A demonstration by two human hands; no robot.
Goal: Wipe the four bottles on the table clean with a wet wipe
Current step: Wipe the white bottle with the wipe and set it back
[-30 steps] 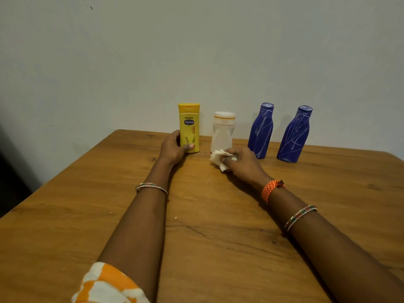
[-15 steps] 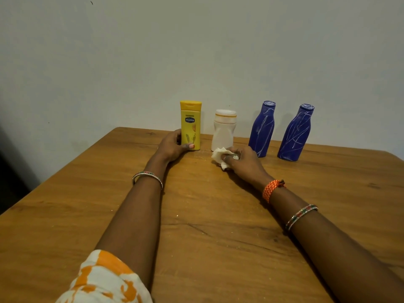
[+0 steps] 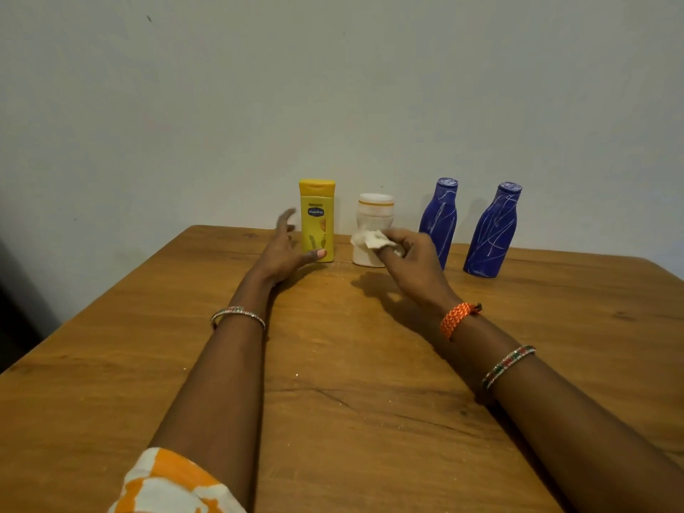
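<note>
Four bottles are standing upright in a row along the far edge of the table (image 3: 370, 364), long axes vertical, caps up: the yellow bottle (image 3: 317, 220), the white bottle (image 3: 373, 225), then two blue ones (image 3: 438, 218) (image 3: 491, 231) toward the far right corner.

The left hand (image 3: 283, 249) is hovering spread beside the yellow bottle, fingers splayed on its left side and the thumb tip lying in front of its base; whether the thumb is touching it is hard to tell. Nothing is gripped.

The right hand (image 3: 414, 262) is pinching the crumpled wipe (image 3: 370, 239) between thumb and fingers, holding it up in front of the white bottle's lower body, seemingly against it.

The relation that matters: the white bottle is sitting directly beyond the right hand, nearest that hand, while the left hand is closer to the yellow one. Judging from this, the wipe is about to work up and around the white bottle's vertical body, and the left hand may need to cross over to steady it.
</note>
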